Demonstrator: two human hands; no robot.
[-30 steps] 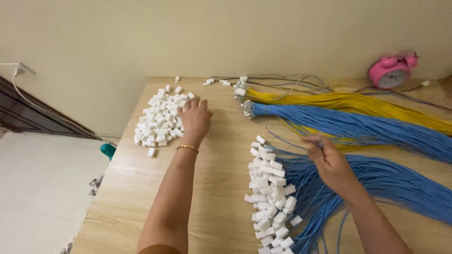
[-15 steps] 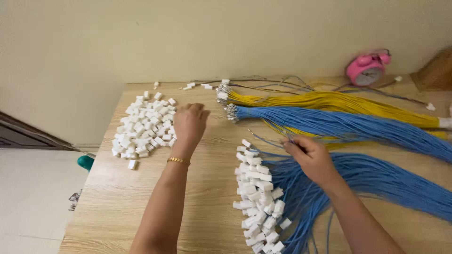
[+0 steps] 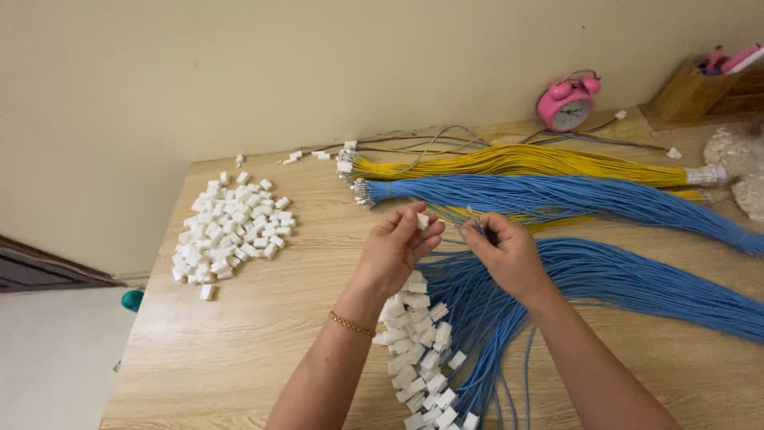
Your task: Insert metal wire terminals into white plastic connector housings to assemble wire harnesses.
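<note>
One head camera looks down and forward from close above the desk (image 3: 263, 342), facing the far wall (image 3: 239, 72).

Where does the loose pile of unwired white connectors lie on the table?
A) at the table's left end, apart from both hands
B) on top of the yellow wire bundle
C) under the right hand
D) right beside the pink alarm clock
A: the pile of white connectors sits at the left end of the table, clear of the left hand and the right hand.
</note>
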